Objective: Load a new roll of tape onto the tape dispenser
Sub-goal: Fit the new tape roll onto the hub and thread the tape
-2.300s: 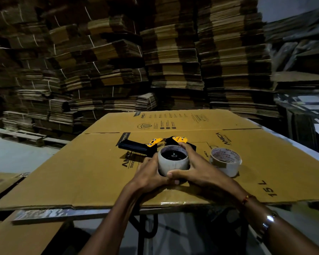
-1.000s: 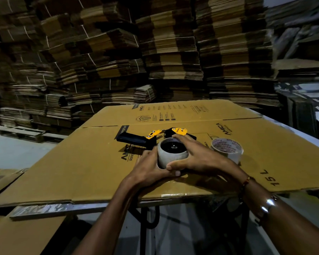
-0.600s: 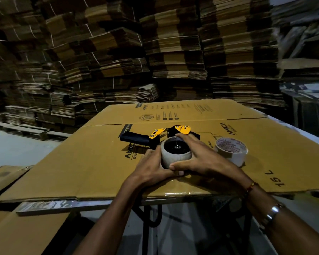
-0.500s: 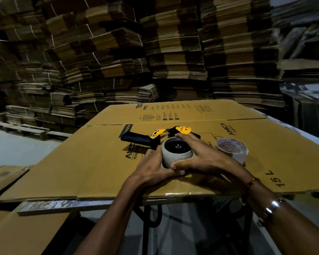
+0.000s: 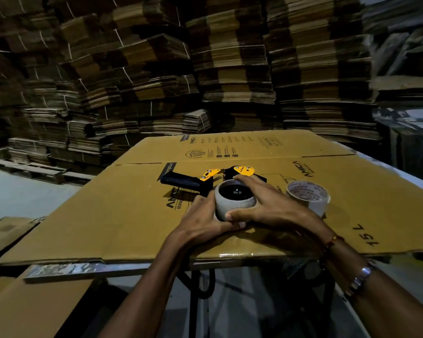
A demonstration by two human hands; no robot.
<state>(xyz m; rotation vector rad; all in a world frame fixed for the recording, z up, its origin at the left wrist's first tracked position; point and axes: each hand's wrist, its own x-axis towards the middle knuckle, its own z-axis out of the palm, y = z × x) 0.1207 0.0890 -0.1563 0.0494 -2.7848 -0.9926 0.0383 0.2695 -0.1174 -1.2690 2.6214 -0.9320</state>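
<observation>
A black and yellow tape dispenser (image 5: 193, 181) lies on its side on a flattened cardboard box (image 5: 122, 215), handle pointing left. A pale roll of tape (image 5: 232, 206) sits over the dispenser's hub, its dark centre facing up. My left hand (image 5: 200, 223) cups the roll from the near left. My right hand (image 5: 266, 208) wraps it from the right, with fingers on its far rim and the thumb on its near side. A second roll of tape (image 5: 308, 196) lies flat just right of my right hand.
The cardboard sheet overhangs a metal-legged table (image 5: 198, 279) at its near edge. Tall stacks of bundled flat cartons (image 5: 156, 81) fill the background. More flat cardboard (image 5: 34, 308) lies low at the near left. A concrete floor (image 5: 17, 196) shows at the left.
Both hands have stayed on the roll over the dispenser. My right fingers have shifted slightly along the roll's far rim. The view has wobbled a little.
</observation>
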